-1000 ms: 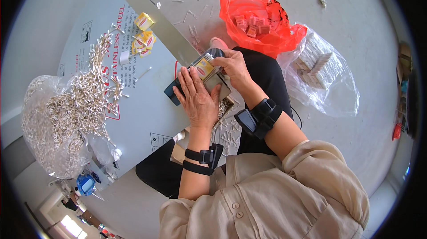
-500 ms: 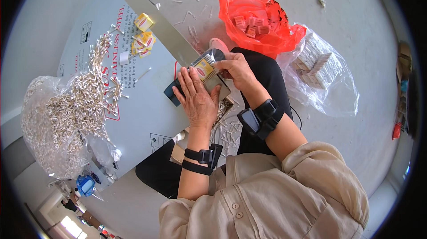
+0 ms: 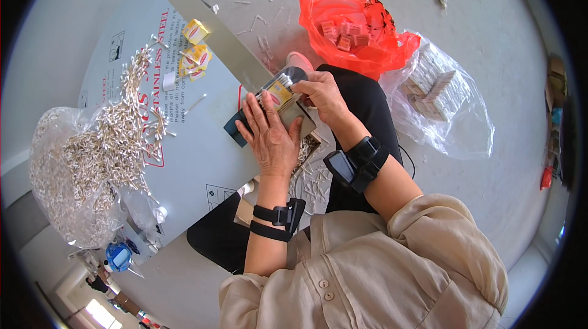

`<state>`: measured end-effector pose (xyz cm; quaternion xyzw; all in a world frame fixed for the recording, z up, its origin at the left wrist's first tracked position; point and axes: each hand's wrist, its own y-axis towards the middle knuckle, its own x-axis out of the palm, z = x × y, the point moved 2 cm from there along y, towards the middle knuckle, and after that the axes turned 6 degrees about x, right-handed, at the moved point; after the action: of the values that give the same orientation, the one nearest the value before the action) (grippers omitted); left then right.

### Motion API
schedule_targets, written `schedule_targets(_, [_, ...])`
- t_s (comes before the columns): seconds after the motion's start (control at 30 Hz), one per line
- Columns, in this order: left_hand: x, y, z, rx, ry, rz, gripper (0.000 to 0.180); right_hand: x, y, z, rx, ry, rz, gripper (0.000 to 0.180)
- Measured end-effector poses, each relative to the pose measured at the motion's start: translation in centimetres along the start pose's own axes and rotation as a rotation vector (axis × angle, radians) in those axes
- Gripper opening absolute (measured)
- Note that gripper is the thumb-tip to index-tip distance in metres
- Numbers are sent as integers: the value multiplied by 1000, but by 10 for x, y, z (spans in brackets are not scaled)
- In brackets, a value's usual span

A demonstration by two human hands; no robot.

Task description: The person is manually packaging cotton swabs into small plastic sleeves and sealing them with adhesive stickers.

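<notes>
Near the table's right edge lies a small pack of cotton swabs (image 3: 281,94) with a yellow label and white tips showing at its far end. My left hand (image 3: 274,142) rests flat, fingers stretched, over the near part of the pack and a dark flat board (image 3: 235,130). The thumb and fingers of my right hand (image 3: 324,95) are pinched at the pack's far right end; the exact grip is partly hidden. Below my hands an open cardboard box (image 3: 310,143) holds loose swabs, largely covered by my left hand.
A large heap of loose swabs (image 3: 107,145) spills from a clear bag (image 3: 46,170) on the table (image 3: 190,163). Several yellow packs (image 3: 195,59) sit farther back. On the floor, a red bag (image 3: 318,10) holds pink packs beside a clear bag (image 3: 468,127) of white bundles.
</notes>
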<state>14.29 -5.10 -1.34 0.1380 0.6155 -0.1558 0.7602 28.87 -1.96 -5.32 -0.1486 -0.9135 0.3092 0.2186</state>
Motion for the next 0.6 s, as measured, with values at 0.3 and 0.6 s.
schedule_targets(0.3, [-3, 19, 2, 144, -179, 70, 76, 3, -3, -3, -23, 57, 0, 13])
schedule_targets(0.6, [3, 19, 3, 141, -117, 41, 70, 6, -5, -4, -64, 53, 3, 13])
